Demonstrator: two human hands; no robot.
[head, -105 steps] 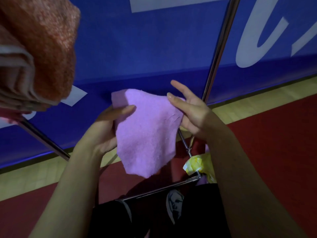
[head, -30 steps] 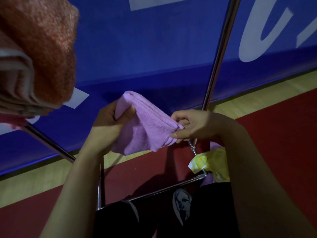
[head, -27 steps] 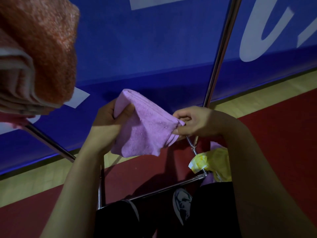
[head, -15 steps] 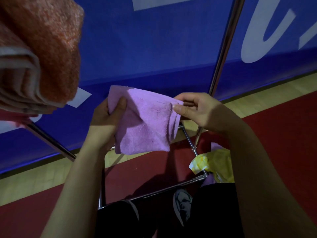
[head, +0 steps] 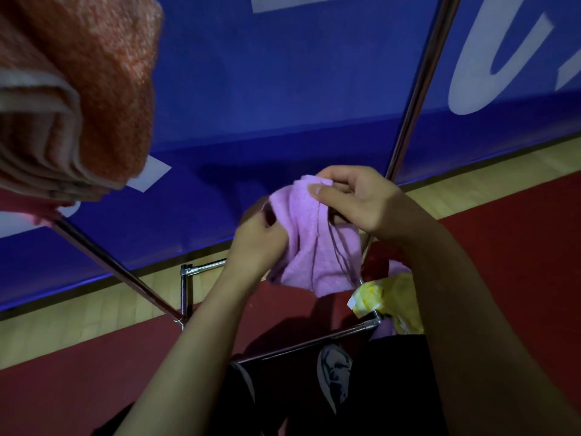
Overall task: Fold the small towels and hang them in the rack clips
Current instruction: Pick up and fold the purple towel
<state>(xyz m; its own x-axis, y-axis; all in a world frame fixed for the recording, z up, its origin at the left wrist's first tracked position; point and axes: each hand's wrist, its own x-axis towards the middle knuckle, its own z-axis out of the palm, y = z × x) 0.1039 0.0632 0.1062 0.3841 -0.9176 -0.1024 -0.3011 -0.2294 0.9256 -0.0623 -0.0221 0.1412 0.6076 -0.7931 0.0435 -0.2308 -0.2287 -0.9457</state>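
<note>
Head cam has the purple towel (head: 314, 247) bunched up mid-air between both hands, just in front of the metal rack (head: 412, 99). Right hand (head: 361, 202) pinches its top edge, left hand (head: 257, 243) grips the side. Orange towel (head: 103, 73) hangs upper left.

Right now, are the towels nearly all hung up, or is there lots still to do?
Some looks done: an orange towel already hangs folded at the upper left. In hand: the left hand and right hand both grip the purple towel, bunched in folds. Left: hanging it, then the yellow cloth lying low on the rack. No clips show.
</note>
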